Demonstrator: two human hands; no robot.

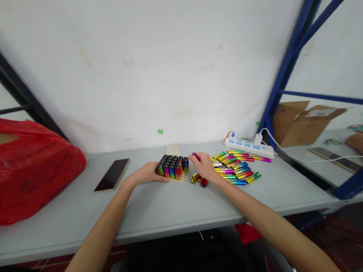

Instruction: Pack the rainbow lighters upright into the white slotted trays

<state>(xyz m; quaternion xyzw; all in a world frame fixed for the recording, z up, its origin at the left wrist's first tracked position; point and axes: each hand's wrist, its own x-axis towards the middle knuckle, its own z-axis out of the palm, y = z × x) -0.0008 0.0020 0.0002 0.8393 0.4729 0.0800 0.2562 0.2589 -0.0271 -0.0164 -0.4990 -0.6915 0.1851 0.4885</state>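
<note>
Directly between both hands (147, 172) (204, 165), upright tubes (171, 168).

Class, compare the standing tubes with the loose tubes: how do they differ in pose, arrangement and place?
Pose: the standing tubes are upright, while the loose tubes lie on their sides.
Arrangement: the standing tubes form a tight block; the loose tubes are spread in an untidy pile.
Place: the standing tubes are by the left hand, the loose tubes by the right hand.
Shared: both are shiny and many-coloured.

The cardboard box (307, 130) bears what looks like "7A"; its white label (321, 112) is unreadable.
</note>
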